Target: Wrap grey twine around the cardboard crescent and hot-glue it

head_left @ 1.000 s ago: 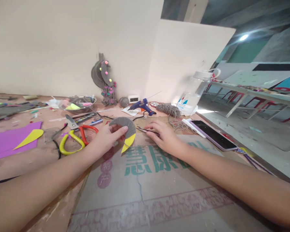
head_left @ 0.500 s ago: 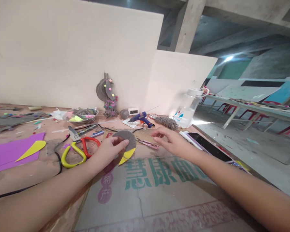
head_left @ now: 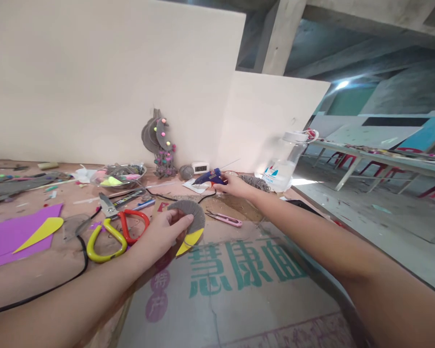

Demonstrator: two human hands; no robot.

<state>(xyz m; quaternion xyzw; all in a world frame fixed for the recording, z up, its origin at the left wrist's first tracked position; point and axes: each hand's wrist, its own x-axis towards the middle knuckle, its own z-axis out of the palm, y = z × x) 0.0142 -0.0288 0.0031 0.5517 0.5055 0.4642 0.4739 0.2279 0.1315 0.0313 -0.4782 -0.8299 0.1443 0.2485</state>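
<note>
My left hand pinches a crescent-shaped piece, its upper part wrapped in grey yarn and its pointed lower end bare yellow. With my right arm stretched forward, my right hand has its fingers around the handle of a blue glue gun; the handle is mostly hidden. Pink thread snips lie between the two hands. Below them is a printed cardboard sheet. Scissors with one red and one yellow handle rest left of my left hand.
A water bottle and a grey yarn skein stand near the right edge. At the back are a small digital clock, a yarn ball and a grey hanging ornament. Purple sheets lie left, near a black cord.
My right hand has moved forward from above the thread snips to the glue gun and taken its handle. My left hand still holds the crescent piece, nearly in place. The view has shifted slightly.
</note>
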